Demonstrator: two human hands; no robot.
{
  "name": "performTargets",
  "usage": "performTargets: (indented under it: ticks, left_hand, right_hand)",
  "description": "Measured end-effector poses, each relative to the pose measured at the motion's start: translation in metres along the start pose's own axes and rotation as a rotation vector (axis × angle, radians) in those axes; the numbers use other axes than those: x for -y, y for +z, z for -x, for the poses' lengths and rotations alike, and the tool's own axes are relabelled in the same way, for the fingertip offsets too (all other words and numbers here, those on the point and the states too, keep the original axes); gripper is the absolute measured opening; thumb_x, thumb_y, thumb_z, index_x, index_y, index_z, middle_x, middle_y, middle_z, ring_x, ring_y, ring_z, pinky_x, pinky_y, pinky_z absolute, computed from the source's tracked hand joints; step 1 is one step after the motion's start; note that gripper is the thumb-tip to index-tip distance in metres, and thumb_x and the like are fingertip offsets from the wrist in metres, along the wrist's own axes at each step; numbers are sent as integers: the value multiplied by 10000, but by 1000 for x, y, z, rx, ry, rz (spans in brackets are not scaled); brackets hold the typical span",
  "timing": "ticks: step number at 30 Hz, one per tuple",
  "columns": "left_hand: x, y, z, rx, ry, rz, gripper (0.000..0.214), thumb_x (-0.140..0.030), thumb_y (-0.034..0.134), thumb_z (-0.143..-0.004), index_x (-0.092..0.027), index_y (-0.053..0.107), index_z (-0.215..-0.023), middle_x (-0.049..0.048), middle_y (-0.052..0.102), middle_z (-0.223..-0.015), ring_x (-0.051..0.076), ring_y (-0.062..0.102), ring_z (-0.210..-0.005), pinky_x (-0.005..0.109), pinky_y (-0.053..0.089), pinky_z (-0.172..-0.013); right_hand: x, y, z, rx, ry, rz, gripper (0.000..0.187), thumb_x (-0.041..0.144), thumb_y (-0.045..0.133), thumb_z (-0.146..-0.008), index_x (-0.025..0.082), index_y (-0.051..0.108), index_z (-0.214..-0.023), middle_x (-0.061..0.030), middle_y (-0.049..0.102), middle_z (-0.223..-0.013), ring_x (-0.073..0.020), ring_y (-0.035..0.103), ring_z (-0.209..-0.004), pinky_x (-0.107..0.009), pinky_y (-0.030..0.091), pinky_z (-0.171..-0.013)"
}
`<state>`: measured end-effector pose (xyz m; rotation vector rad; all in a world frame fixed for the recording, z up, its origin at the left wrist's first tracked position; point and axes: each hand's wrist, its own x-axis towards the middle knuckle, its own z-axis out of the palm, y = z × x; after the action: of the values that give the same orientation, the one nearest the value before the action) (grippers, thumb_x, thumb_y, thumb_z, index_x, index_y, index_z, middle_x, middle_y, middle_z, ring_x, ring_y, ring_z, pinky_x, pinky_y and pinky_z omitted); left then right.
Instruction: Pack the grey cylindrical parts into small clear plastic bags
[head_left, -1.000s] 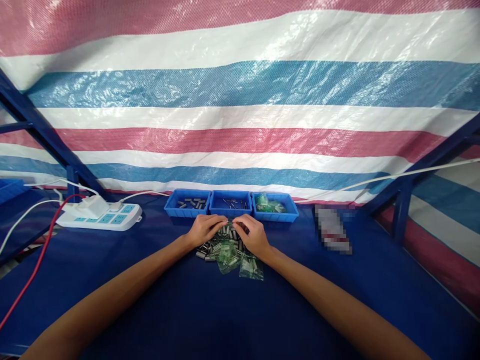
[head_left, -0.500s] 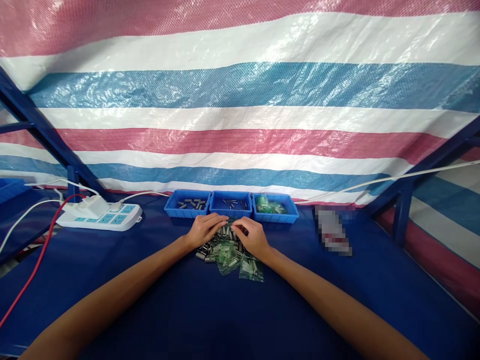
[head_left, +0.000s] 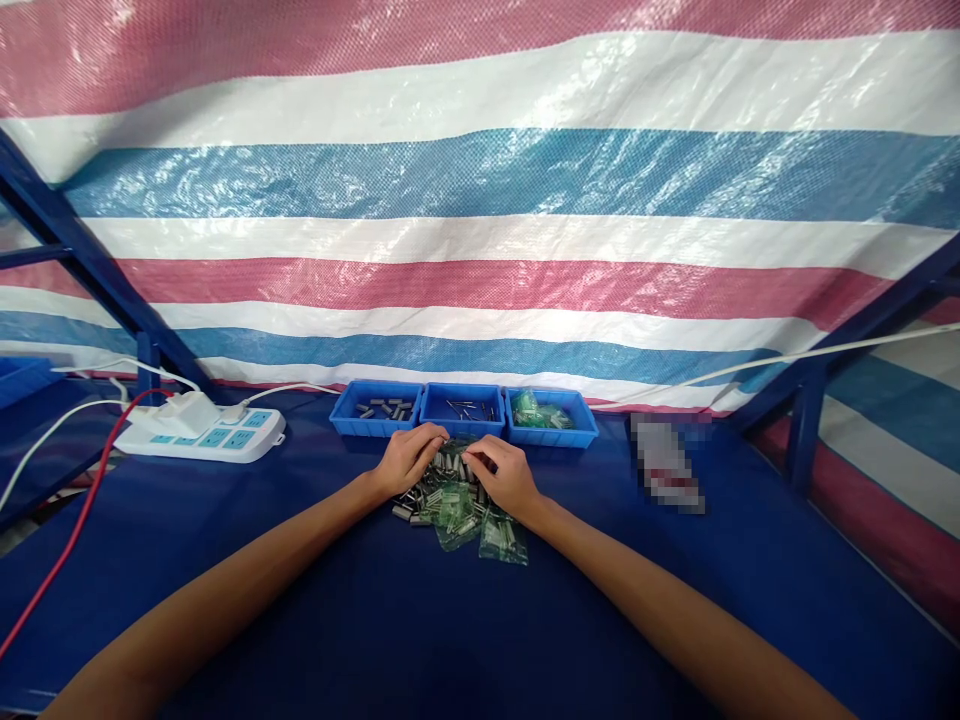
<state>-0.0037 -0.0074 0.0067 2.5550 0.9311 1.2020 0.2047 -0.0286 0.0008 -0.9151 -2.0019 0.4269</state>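
My left hand [head_left: 409,460] is over the left side of a mixed pile, its fingers bent and drawn together near the thumb. Opposite it, my right hand [head_left: 506,472] curls in a pinch at the right side of the pile. Whatever is between the fingertips is too small to make out. Below and between the hands lie short grey metal cylinders [head_left: 402,512] and thin dark pins. Small greenish clear bags [head_left: 454,508] with metal parts inside rest on the pile's front, and another bag [head_left: 502,537] lies at its right front.
Behind the pile stand three blue bins: one with cylinders [head_left: 375,428], one with pins [head_left: 450,428], one with green bags [head_left: 551,437]. A white power strip [head_left: 240,440] with cables sits left. A blurred packet [head_left: 666,465] lies right. Striped sheeting [head_left: 480,240] hangs behind the blue table [head_left: 465,640].
My left hand's fingertips have shifted slightly left, widening the gap between the hands. My right hand stays almost in place, and the pile and bins look the same.
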Motion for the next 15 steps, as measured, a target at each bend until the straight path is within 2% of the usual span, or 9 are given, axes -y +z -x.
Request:
performTargets:
  ticks: [5, 10, 15]
  left_hand:
    - [1, 0, 2, 24, -51, 59, 267, -249, 292, -961, -142, 535, -943, 42, 621, -786, 110, 582, -639, 206, 443, -625]
    - [6, 3, 2, 4, -14, 41, 238, -230, 305, -962, -144, 526, -944, 17, 603, -706, 95, 550, -559, 197, 421, -569]
    - [11, 7, 2, -59, 79, -27, 208, -219, 402, -947, -152, 572, -1048, 45, 655, -823, 104, 604, -659, 184, 427, -583]
  right_hand:
    - [0, 0, 0, -1, -5, 5, 210, 292, 476, -913, 170, 626, -832, -36, 570, -703, -125, 524, -579, -234, 420, -561]
    - [1, 0, 0, -8, -6, 3, 233, 312, 461, -919, 175, 628, -834, -42, 578, -704, -133, 526, -577, -245, 425, -553]
    - [0, 0, 0, -5, -12, -7, 228, 312, 462, -919, 175, 627, -844, -43, 585, -716, -132, 531, -577, -246, 431, -558]
